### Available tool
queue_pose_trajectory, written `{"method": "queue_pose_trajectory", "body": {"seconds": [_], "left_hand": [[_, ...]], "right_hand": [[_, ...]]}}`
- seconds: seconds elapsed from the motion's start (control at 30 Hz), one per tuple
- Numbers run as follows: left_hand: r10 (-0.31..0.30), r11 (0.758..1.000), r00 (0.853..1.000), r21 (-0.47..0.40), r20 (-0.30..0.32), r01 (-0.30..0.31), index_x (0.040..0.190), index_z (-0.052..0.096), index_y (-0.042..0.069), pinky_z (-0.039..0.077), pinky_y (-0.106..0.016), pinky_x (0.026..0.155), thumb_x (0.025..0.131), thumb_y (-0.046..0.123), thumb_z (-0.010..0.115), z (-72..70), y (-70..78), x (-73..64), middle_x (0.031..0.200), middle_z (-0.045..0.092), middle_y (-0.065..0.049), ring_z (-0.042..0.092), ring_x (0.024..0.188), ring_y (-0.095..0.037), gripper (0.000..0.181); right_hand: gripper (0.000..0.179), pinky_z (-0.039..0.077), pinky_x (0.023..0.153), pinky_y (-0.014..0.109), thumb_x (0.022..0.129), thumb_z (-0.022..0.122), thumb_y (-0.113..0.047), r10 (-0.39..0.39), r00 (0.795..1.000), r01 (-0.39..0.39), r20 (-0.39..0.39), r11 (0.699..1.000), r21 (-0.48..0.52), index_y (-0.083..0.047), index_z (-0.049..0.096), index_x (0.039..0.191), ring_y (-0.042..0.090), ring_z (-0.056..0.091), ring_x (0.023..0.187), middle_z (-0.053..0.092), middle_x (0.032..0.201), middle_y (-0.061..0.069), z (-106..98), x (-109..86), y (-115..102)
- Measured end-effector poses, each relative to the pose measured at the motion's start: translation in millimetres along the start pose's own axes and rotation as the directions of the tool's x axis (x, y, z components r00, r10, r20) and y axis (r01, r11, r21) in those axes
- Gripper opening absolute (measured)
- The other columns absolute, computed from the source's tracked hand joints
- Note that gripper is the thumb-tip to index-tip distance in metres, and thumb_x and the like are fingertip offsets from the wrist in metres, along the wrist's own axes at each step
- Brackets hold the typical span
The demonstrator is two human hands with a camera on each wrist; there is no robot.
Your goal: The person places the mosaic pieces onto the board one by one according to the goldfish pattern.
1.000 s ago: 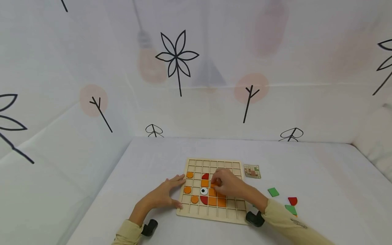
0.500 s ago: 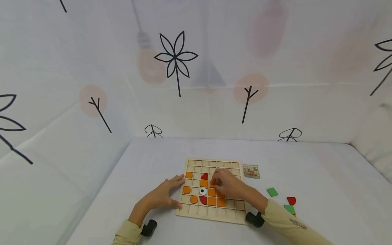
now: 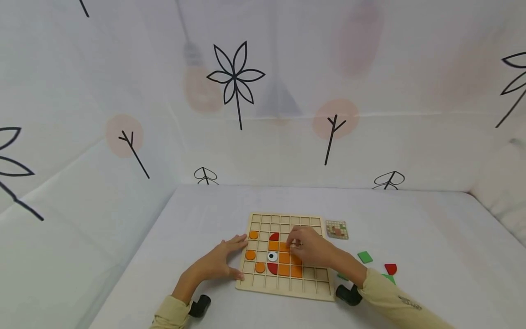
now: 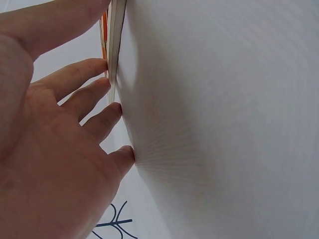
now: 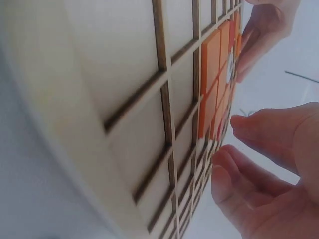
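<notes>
A pale wooden grid board (image 3: 322, 275) lies on the white table. Set in its cells are several orange squares (image 3: 284, 257), a white eye tile (image 3: 273, 256), red rounded pieces (image 3: 274, 236) and orange discs (image 3: 253, 235). At the board's left edge, my left hand (image 3: 222, 260) rests with fingers spread; the left wrist view shows its fingertips right along that edge. My right hand (image 3: 310, 246) is close over the upper right of the orange squares, covering some cells. In the right wrist view its thumb and fingers (image 5: 222, 181) stand apart with nothing between them.
A small pattern card (image 3: 337, 229) lies beyond the board's right edge. Loose green pieces (image 3: 365, 257) and a red piece (image 3: 391, 269) lie to the right, another green piece (image 3: 342, 276) partly under the right wrist. Black wrist cameras (image 3: 349, 294) hang below both wrists.
My right hand has drawn slightly to the right, off an orange square that now shows more fully in its cell. The left hand stays in place.
</notes>
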State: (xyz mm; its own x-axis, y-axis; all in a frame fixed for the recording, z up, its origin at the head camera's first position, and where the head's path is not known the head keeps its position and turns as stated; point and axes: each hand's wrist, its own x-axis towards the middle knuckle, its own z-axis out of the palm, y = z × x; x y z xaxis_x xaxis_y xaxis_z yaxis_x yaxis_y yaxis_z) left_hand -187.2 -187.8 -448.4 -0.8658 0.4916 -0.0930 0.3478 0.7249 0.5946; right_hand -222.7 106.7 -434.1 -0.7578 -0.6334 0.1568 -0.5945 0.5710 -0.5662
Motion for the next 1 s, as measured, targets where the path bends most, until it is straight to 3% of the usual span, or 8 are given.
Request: {"method": "queue_pose_trajectory", "body": {"seconds": [0.3,0.57,0.73,0.87,1.0], "left_hand": [[-0.007,1.000,1.000,0.007,0.002,0.007,0.143,0.042,0.010,0.008,-0.052,0.114,0.071,0.034,0.081,-0.4,1.0,0.3,0.154,0.027,-0.003,0.019,0.142,-0.026,0.085],[0.008,1.000,1.000,0.008,-0.002,-0.008,0.142,0.043,0.007,0.008,-0.056,0.113,0.071,0.033,0.081,-0.8,1.6,0.1,0.153,0.028,-0.008,0.020,0.142,-0.030,0.085],[0.015,1.000,1.000,0.010,-0.002,-0.015,0.142,0.042,0.006,0.009,-0.057,0.113,0.072,0.034,0.081,-0.6,1.7,0.9,0.153,0.028,-0.009,0.020,0.142,-0.030,0.085],[0.009,1.000,1.000,0.014,-0.002,-0.009,0.142,0.042,0.007,0.009,-0.056,0.113,0.072,0.034,0.081,-0.7,1.3,1.3,0.153,0.028,-0.008,0.019,0.142,-0.030,0.085],[0.009,1.000,1.000,0.013,-0.002,-0.009,0.142,0.042,0.007,0.009,-0.056,0.113,0.072,0.033,0.081,-0.4,1.2,1.5,0.153,0.028,-0.008,0.020,0.142,-0.030,0.085]], "right_hand": [[0.007,0.045,0.070,0.031,0.083,0.070,-0.010,0.036,0.999,-0.037,-0.009,0.993,-0.108,-0.015,0.069,0.088,0.009,0.052,0.078,0.058,0.088,-0.009,-22,-24.6,10],[0.010,0.049,0.066,0.028,0.082,0.070,-0.007,-0.004,1.000,0.003,-0.010,0.995,-0.100,-0.010,0.068,0.091,0.013,0.053,0.079,0.058,0.091,-0.005,-42,-51.5,20],[0.011,0.050,0.064,0.025,0.082,0.071,-0.008,0.053,0.999,-0.053,-0.001,0.994,-0.097,-0.011,0.068,0.092,0.012,0.052,0.080,0.058,0.094,-0.003,-52,-66.4,27],[0.011,0.049,0.062,0.024,0.082,0.072,-0.010,0.097,0.995,-0.097,-0.003,0.990,-0.106,-0.013,0.069,0.091,0.012,0.053,0.080,0.062,0.110,0.011,-60,-79.5,30],[0.012,0.050,0.063,0.025,0.080,0.073,-0.012,0.134,0.991,-0.133,0.004,0.984,-0.116,-0.015,0.068,0.091,0.011,0.054,0.078,0.062,0.102,0.004,-66,-93.4,34]]}}
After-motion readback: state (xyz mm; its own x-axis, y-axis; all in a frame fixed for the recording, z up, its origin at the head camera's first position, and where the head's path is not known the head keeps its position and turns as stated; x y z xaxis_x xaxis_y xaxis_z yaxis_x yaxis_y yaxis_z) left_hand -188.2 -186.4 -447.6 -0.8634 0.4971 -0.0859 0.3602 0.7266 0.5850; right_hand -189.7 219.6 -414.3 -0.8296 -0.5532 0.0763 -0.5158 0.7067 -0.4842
